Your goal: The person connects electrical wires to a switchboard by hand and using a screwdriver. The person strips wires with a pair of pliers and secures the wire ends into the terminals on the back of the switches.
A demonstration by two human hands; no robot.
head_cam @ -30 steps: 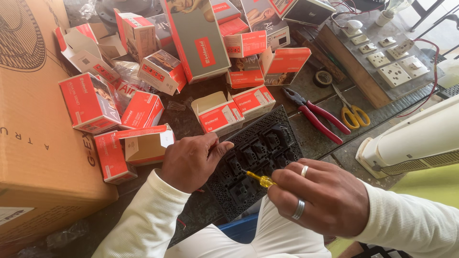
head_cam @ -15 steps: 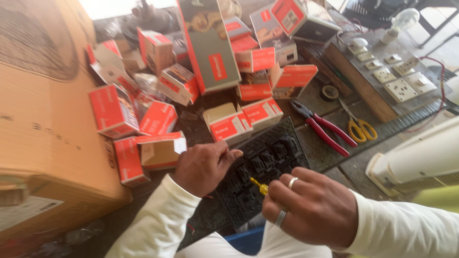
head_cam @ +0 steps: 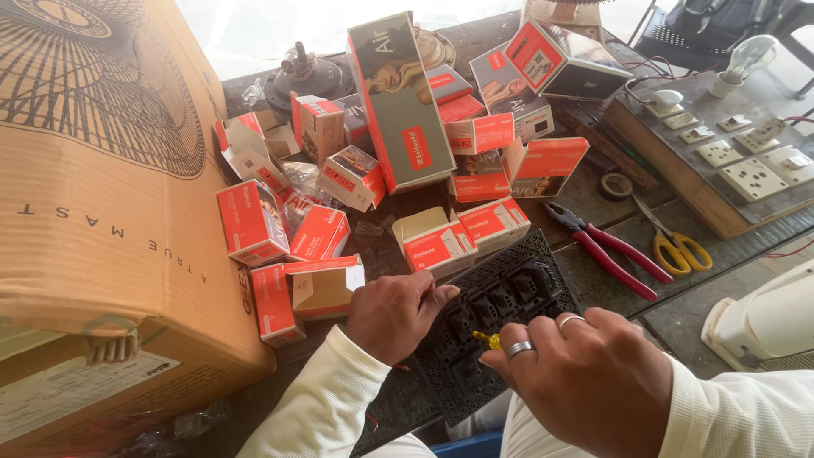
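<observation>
Nearest: right hand (head_cam: 585, 386), two rings on its fingers, clenched around a yellow-handled screwdriver (head_cam: 487, 340), only the handle tip showing; the tool points into the black switch plate (head_cam: 496, 326); left hand (head_cam: 392, 312), fingers curled, pressing down on the plate's left edge, grasping nothing that can be seen; both arms in cream sleeves.

The black switch plate lies flat on the dark worktable (head_cam: 610, 280), straight before the person, between the two hands, several black modules set in its frame.

Left of it: large brown cardboard carton (head_cam: 102, 237), printed with a fan grille pattern; just beside the left hand, an opened red-and-white small box (head_cam: 326, 287).

Right of the plate: red-handled pliers (head_cam: 606, 248); yellow-handled scissors (head_cam: 674, 246) near them; a white appliance casing (head_cam: 763, 322) at the right edge.

Farther: a heap of red small boxes (head_cam: 356, 178); a tall grey-and-red carton (head_cam: 400, 102) leaning amid them; a wooden test board (head_cam: 721, 161) bearing white sockets and switches; a bulb in a holder (head_cam: 746, 59) at the far right.
</observation>
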